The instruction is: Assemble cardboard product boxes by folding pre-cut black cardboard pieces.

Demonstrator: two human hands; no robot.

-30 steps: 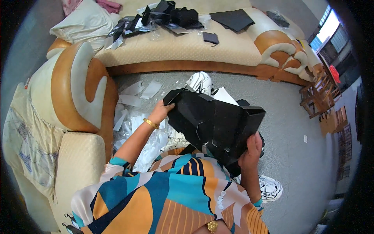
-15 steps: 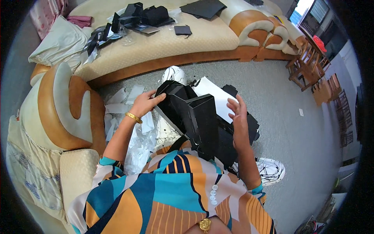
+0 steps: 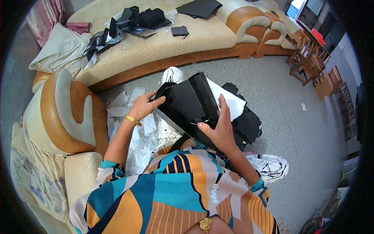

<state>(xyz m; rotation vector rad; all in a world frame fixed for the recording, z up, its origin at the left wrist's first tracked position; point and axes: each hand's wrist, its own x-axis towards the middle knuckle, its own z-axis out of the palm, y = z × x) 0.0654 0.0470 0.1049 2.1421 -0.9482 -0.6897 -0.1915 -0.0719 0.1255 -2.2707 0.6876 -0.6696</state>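
A black cardboard box (image 3: 181, 100), with folded panels and a raised wall on its right, lies tilted over my lap. My left hand (image 3: 144, 104), with a gold bracelet on its wrist, is closed on the box's left edge, thumb on top. Against the right wall rests my right hand (image 3: 223, 130), fingers stretched upward and thumb spread across the black panel. A white sheet or panel (image 3: 230, 99) shows behind the box. Several black cardboard pieces (image 3: 247, 124) lie beyond my right hand on the floor.
Clear plastic and white wrappings (image 3: 140, 144) litter the floor at my left, beside a sofa armrest (image 3: 58, 113). On the long sofa (image 3: 163, 52) lie black folded cardboard (image 3: 136, 19), flat black sheets (image 3: 199, 7) and a small black pouch (image 3: 179, 31). Wooden chairs (image 3: 306, 62) stand far right.
The box's raised panels have turned and spread, showing a broad flat black face. My right hand has come left and down onto the box. My left hand keeps its hold.
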